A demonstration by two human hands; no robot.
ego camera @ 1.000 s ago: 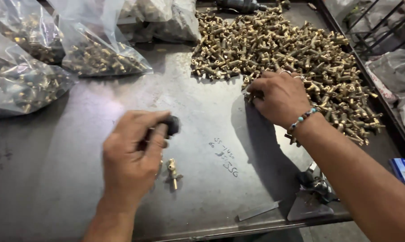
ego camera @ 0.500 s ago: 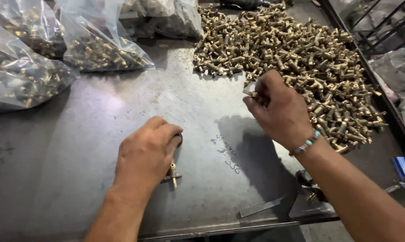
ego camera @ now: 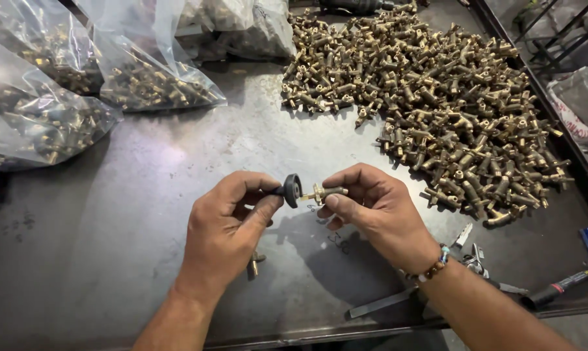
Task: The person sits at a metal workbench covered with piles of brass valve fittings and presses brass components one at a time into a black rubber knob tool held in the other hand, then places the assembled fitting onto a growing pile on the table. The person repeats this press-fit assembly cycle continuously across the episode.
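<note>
A small round black knob is pinched in the fingertips of the left hand, its face met from 3 o'clock by a short brass valve fitting clamped in the right hand, both held above the grey steel table. If misaligned, the knob could be cross-seated or dropped. With so light a grip the fitting might be lost among the brass pile at 1 o'clock.

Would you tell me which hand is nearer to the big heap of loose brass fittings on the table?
Right. The right hand, holding a brass fitting, sits just beside the heap. The left hand, holding a black knob, lies farther away.
</note>
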